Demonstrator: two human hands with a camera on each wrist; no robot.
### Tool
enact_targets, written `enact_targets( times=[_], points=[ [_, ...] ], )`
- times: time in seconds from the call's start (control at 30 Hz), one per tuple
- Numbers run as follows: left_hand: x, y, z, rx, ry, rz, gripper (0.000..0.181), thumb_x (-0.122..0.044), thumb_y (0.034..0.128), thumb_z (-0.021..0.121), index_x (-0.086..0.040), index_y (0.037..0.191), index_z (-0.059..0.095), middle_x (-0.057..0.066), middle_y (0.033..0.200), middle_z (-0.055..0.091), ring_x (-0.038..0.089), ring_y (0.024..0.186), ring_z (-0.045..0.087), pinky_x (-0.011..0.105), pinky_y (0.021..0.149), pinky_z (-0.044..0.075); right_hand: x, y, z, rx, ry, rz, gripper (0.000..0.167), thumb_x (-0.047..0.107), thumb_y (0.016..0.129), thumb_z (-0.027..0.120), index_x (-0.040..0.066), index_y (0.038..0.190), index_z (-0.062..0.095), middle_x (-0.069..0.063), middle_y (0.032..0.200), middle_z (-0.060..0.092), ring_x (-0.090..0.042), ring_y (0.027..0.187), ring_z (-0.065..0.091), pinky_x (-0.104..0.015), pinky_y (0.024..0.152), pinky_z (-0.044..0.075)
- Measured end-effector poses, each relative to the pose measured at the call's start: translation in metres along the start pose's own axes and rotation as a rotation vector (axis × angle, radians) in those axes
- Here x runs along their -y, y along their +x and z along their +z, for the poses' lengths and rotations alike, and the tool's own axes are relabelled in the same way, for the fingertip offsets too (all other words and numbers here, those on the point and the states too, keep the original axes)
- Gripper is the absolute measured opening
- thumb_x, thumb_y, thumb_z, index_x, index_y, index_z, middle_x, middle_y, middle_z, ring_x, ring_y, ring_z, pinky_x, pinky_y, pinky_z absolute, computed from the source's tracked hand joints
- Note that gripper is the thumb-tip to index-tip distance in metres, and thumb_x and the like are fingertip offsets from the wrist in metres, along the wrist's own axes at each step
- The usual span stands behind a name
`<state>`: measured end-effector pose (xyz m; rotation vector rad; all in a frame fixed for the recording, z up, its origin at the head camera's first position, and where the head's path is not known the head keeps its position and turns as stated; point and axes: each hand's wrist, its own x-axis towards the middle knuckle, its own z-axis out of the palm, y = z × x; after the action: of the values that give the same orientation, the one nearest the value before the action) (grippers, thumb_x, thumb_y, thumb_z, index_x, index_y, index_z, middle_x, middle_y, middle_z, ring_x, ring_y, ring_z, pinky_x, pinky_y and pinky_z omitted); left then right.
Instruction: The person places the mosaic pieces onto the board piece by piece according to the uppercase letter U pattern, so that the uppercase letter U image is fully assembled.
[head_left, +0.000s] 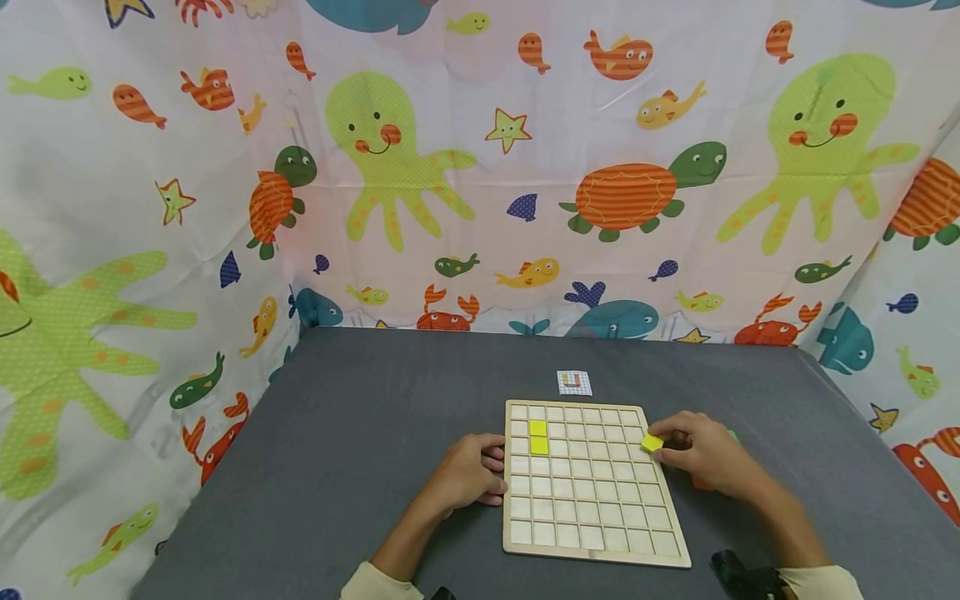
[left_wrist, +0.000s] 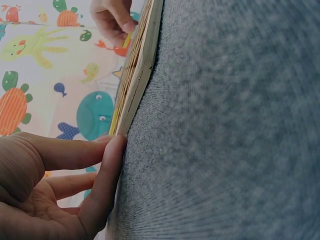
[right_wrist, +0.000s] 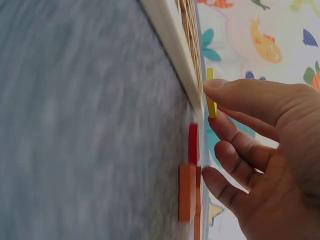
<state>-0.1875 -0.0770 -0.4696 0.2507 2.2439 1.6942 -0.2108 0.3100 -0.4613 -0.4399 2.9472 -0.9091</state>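
Note:
A pale wooden grid board (head_left: pixel 592 554) lies on the table with white squares in its cells. Two yellow tiles (head_left: pixel 538 437) sit one below the other near its upper left corner. My left hand (head_left: pixel 467 475) rests thumb and forefinger against the board's left edge, its other fingers loosely bent; the left wrist view shows these fingertips (left_wrist: pixel 116 142) at the rim. Above the board's right edge, my right hand (head_left: pixel 708 454) pinches a yellow tile (head_left: pixel 652 442) between thumb and fingers. In the right wrist view that tile (right_wrist: pixel 212 95) is held edge-on, apart from the board.
Behind the board lies a small card (head_left: pixel 574 382) with a U pattern on a grid. A red piece (right_wrist: pixel 194 144) and orange pieces (right_wrist: pixel 187 192) lie right of the board, partly hidden by my right hand in the head view. A sea-animal curtain (head_left: pixel 525 192) surrounds the grey table (head_left: pixel 375 433).

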Motion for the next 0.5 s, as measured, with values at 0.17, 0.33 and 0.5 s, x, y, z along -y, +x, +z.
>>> enact_targets(
  times=[0.17, 0.33, 0.5],
  points=[
    [0.001, 0.0, 0.001, -0.001, 0.001, 0.007, 0.066, 0.018, 0.0801, 0.076, 0.009, 0.143, 0.058, 0.017, 0.114, 0.063, 0.025, 0.096, 0.066, 0.036, 0.062, 0.068, 0.01, 0.008, 0.007, 0.012, 0.003, -0.024, 0.033, 0.027, 0.089, 0.086, 0.011, 0.117, 0.079, 0.002, 0.101, 0.067, -0.017, 0.093, 0.052, -0.031, 0.075, 0.045],
    [0.001, 0.001, 0.001, 0.0, -0.005, -0.002, 0.067, 0.018, 0.0803, 0.076, 0.008, 0.144, 0.057, 0.017, 0.115, 0.063, 0.025, 0.097, 0.066, 0.036, 0.063, 0.068, 0.018, 0.014, 0.015, 0.046, 0.04, -0.051, 0.034, 0.028, 0.091, 0.085, 0.011, 0.12, 0.077, 0.004, 0.095, 0.063, -0.016, 0.089, 0.05, -0.028, 0.071, 0.044],
    [0.0, 0.0, 0.001, -0.003, -0.023, -0.013, 0.069, 0.019, 0.0796, 0.076, 0.008, 0.145, 0.057, 0.018, 0.117, 0.063, 0.025, 0.099, 0.066, 0.037, 0.063, 0.068, 0.031, 0.021, 0.019, 0.08, 0.075, -0.048, 0.034, 0.027, 0.091, 0.084, 0.012, 0.12, 0.077, 0.002, 0.1, 0.066, -0.018, 0.092, 0.052, -0.03, 0.071, 0.046]
  ],
)
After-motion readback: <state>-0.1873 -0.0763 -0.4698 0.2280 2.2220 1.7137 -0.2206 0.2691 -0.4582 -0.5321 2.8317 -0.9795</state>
